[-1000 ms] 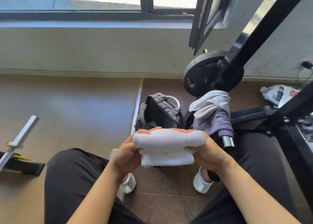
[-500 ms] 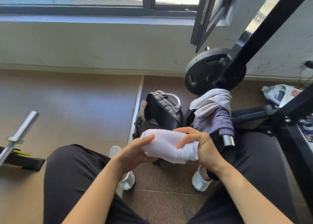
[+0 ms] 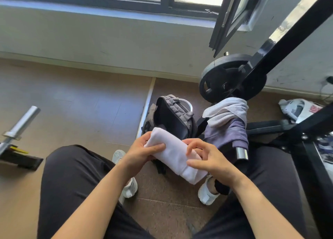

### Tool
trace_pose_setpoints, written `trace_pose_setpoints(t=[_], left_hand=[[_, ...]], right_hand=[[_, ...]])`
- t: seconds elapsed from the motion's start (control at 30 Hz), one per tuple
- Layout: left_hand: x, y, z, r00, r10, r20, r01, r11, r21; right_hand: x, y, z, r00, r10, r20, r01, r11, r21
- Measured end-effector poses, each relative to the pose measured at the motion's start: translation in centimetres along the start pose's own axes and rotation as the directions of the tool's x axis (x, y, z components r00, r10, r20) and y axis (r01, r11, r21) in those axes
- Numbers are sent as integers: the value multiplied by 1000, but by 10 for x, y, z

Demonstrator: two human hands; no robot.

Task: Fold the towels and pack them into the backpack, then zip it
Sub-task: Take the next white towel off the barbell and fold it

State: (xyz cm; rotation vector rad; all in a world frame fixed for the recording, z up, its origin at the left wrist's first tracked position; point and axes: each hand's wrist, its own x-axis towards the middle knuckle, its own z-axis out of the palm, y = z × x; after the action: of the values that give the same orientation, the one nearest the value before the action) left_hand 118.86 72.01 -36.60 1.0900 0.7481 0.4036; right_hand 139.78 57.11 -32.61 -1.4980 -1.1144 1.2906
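A folded white towel (image 3: 175, 157) lies slanted between my hands, its far end pointing at the backpack. My left hand (image 3: 141, 151) grips its upper left end, thumb on top. My right hand (image 3: 207, 157) holds the lower right part, fingers partly lifted and curled over it. The grey backpack (image 3: 171, 116) stands open on the floor just beyond the towel, its dark inside showing. A pale grey towel (image 3: 226, 111) and a purple towel (image 3: 228, 134) hang over a metal bar to the right of the backpack.
A black weight plate (image 3: 225, 80) and slanted rack beams (image 3: 288, 36) stand at right. A barbell end (image 3: 21, 123) lies on the floor at left. A plastic bag (image 3: 299, 108) sits at far right. My knees and white shoes flank the backpack.
The towel has gone from level in front of me to a tight slanted bundle, moved forward with one end over the backpack's mouth. My right fingers have loosened.
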Motion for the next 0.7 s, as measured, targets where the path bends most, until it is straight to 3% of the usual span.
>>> trace_pose_setpoints(t=[0.17, 0.23, 0.4, 0.53, 0.63, 0.7], left_hand=[[-1, 2, 1, 996, 2, 91, -6, 999, 51], [-2, -2, 2, 993, -1, 121, -7, 998, 69], [2, -10, 6, 986, -57, 158, 40, 993, 112], [14, -8, 11, 991, -134, 2, 129, 961, 244], [28, 3, 5, 986, -98, -132, 153, 842, 517], [42, 12, -3, 992, -45, -115, 112, 716, 689]], right_hand=[[-1, -4, 24, 974, -74, 215, 118, 973, -200], [0, -3, 32, 969, -69, 238, 135, 951, -277], [4, 1, 29, 986, 21, 167, 39, 937, -346], [14, 16, 23, 997, 57, 58, -27, 904, -427], [22, 29, 15, 994, 84, -76, -111, 851, -514], [28, 35, 7, 982, 88, -168, -162, 853, -497]])
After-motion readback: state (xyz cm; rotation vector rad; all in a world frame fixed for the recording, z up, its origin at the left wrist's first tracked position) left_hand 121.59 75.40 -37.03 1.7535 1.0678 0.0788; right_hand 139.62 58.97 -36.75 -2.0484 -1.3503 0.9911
